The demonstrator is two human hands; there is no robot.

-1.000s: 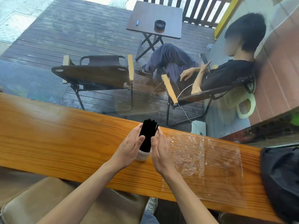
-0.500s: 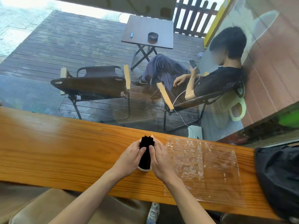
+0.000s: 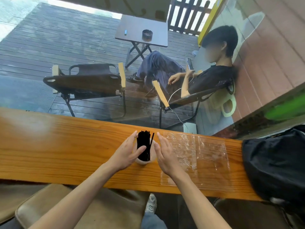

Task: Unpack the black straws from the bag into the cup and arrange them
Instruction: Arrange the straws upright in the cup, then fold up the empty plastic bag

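Observation:
A bundle of black straws (image 3: 143,144) stands upright in a clear cup (image 3: 152,156) on the wooden counter (image 3: 66,146). One straw leans out to the right of the bundle. My left hand (image 3: 127,152) is cupped against the left side of the cup, with its thumb across the front of the straws. My right hand (image 3: 165,154) is held flat just right of the cup, fingers straight, a small gap from the straws. The empty clear plastic bag (image 3: 196,151) lies flat on the counter to the right.
A black bag (image 3: 274,162) sits at the counter's right end. Beyond the glass are a wooden deck, folding chairs (image 3: 85,83), a small table (image 3: 142,32) and a seated person (image 3: 198,75) with a phone. Brown stools (image 3: 82,209) stand below the counter's near edge.
Both hands had squeezed the straw bundle together; now they have spread apart, and the straws stand looser in the cup with one leaning right. The camera view tilted up a little.

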